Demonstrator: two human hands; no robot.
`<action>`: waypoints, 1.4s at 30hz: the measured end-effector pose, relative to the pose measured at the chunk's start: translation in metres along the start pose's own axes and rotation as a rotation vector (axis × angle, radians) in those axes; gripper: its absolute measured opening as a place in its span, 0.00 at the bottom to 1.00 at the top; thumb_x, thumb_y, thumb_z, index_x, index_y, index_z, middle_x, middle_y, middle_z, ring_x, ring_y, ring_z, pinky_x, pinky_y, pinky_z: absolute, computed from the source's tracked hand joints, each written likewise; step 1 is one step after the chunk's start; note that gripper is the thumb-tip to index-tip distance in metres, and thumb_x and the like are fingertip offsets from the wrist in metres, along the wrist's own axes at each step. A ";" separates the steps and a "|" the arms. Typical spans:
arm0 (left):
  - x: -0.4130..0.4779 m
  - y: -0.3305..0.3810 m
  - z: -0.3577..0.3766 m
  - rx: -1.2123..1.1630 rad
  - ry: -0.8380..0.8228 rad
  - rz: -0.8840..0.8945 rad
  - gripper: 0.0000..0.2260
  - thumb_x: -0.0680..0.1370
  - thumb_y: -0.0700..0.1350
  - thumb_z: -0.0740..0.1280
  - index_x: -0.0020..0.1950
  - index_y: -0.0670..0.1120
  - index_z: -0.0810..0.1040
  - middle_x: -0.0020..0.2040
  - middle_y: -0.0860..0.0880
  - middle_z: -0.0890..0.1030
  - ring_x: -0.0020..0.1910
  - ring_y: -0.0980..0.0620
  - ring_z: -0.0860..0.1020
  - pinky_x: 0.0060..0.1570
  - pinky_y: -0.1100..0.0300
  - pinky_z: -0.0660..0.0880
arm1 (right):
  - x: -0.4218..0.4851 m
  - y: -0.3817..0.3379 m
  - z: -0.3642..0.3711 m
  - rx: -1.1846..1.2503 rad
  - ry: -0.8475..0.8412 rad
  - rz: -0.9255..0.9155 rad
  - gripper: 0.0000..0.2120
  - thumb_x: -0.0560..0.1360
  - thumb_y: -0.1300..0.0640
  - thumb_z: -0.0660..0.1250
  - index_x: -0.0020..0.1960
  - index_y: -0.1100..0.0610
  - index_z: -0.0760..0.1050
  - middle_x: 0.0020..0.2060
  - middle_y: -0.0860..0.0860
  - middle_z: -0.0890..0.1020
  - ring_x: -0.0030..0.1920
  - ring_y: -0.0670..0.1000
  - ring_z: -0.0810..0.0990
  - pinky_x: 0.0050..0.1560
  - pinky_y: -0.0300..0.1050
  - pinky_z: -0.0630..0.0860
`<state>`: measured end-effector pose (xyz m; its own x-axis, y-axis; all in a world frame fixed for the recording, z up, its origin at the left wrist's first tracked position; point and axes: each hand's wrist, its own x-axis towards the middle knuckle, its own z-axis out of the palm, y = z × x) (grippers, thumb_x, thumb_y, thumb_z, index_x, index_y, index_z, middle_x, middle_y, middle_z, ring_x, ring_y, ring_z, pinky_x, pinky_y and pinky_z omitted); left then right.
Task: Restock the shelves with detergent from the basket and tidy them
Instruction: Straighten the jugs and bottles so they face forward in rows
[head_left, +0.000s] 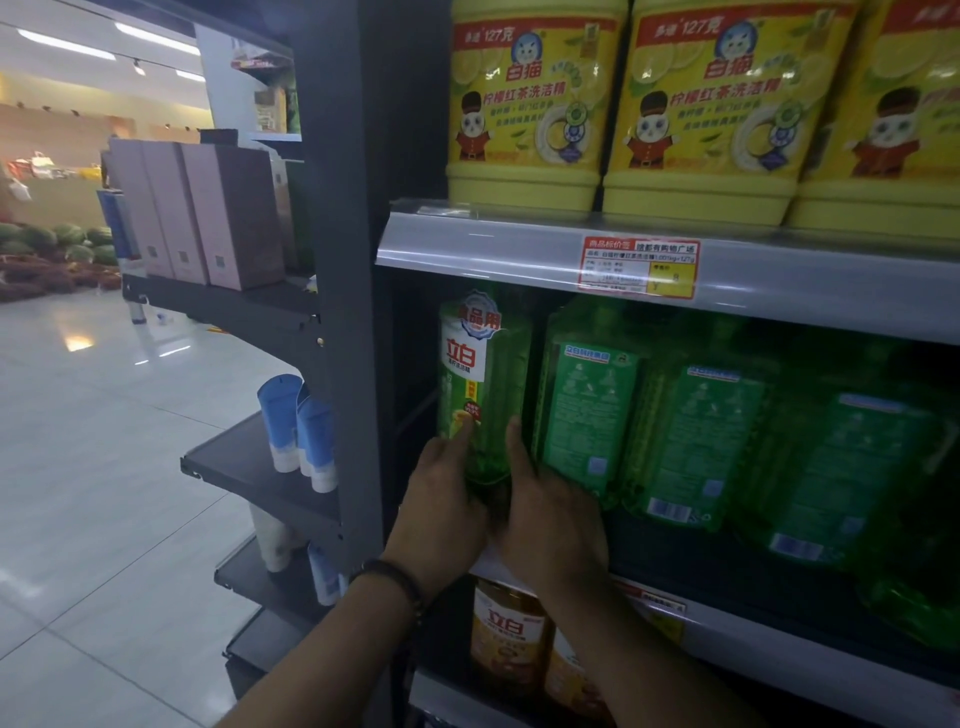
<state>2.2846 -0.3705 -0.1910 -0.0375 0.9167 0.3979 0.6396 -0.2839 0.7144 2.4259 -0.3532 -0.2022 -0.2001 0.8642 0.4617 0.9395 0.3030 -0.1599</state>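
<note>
Both hands, left hand (441, 499) and right hand (550, 519), clasp a green detergent bottle (483, 384) at the middle shelf's (779, 618) left end, label forward; its neighbours (587, 410) show back labels, so tidying seems unfinished. No basket visible.

Held bottle (480, 384) leftmost on mid shelf (727, 613), under jugs (524, 104).

"立白" on green bottle (480, 384); "白猫", "127克" on yellow jugs (524, 104).

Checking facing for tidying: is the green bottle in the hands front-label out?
Yes: the green bottle shows its front logo, unlike the neighbouring bottles showing back labels.
</note>
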 end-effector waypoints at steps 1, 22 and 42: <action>0.002 -0.002 0.002 0.032 -0.022 -0.002 0.37 0.75 0.29 0.61 0.83 0.51 0.65 0.64 0.46 0.73 0.62 0.51 0.73 0.65 0.69 0.72 | 0.002 0.000 0.000 -0.003 -0.025 0.021 0.48 0.81 0.37 0.62 0.86 0.52 0.35 0.53 0.53 0.86 0.49 0.54 0.85 0.47 0.48 0.79; 0.006 -0.016 0.034 0.538 0.078 0.099 0.31 0.84 0.60 0.58 0.86 0.57 0.52 0.84 0.36 0.49 0.71 0.34 0.70 0.62 0.43 0.78 | 0.005 0.001 -0.009 0.212 0.006 0.101 0.26 0.84 0.50 0.57 0.82 0.48 0.63 0.54 0.54 0.87 0.52 0.56 0.85 0.52 0.50 0.81; 0.036 0.063 0.042 -0.496 -0.096 -0.038 0.23 0.78 0.47 0.77 0.69 0.52 0.72 0.59 0.56 0.84 0.54 0.62 0.85 0.49 0.66 0.82 | -0.045 0.061 -0.030 0.160 0.209 0.261 0.35 0.78 0.49 0.63 0.83 0.57 0.61 0.67 0.60 0.80 0.52 0.62 0.87 0.42 0.55 0.85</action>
<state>2.3556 -0.3430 -0.1560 0.0320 0.9442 0.3279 0.1969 -0.3276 0.9241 2.5002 -0.3857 -0.2062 0.1171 0.8246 0.5534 0.8928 0.1567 -0.4224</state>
